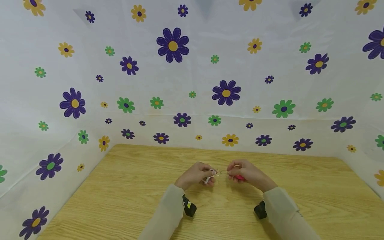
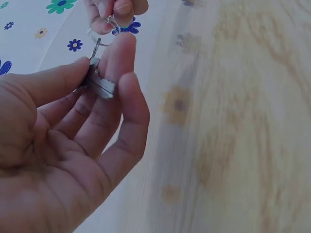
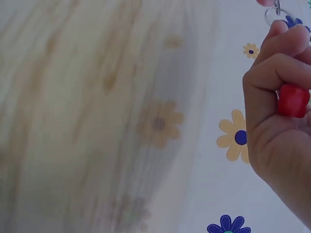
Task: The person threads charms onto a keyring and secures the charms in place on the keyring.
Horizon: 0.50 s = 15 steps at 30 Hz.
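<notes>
My left hand (image 1: pixel 198 174) pinches silvery keys (image 2: pixel 102 87) between thumb and fingers, their toothed blades pointing down across the fingers in the left wrist view. From the keys a metal key ring (image 1: pixel 218 173) reaches over toward the other hand. Facing it, my right hand (image 1: pixel 246 173) grips the ring's other side by thumb and fingertips, at a small chain. A smooth red object (image 3: pixel 293 101), apparently a key-chain charm, is tucked in the right palm under curled fingers, which hide most of it. Both hands are held close together over the table.
The wooden table (image 1: pixel 135 196) spreads under both arms. A white cloth with printed flowers (image 1: pixel 192 73) hangs behind it and along both sides. Black wrist cameras sit under the left sleeve (image 1: pixel 171 203) and the right sleeve (image 1: pixel 280 201).
</notes>
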Each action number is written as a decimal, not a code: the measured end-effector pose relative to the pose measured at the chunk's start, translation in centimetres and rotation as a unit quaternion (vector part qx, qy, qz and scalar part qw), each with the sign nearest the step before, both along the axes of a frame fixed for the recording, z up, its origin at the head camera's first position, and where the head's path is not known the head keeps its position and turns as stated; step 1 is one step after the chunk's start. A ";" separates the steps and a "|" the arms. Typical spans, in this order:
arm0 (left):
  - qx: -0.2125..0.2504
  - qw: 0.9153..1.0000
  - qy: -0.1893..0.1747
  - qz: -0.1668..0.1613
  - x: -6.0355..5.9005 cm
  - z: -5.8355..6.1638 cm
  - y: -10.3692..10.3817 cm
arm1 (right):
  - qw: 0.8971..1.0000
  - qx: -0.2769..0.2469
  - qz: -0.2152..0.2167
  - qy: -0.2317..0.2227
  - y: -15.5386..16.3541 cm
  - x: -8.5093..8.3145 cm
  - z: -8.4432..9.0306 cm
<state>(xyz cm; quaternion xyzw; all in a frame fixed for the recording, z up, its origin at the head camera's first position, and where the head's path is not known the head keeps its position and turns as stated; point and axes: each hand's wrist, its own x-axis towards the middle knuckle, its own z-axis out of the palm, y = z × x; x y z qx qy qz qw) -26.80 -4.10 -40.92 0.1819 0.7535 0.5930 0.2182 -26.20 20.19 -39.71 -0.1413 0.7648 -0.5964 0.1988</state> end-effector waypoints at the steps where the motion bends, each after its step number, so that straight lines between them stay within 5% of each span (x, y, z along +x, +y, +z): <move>1: 0.001 1.000 0.000 0.002 0.0 0.0 -0.1 | 1.000 0.001 0.002 -0.002 0.2 0.0 0.0; 15: 0.028 1.000 -0.004 -0.003 -0.7 0.0 -0.9 | 1.000 0.004 0.011 -0.024 2.2 -0.2 0.2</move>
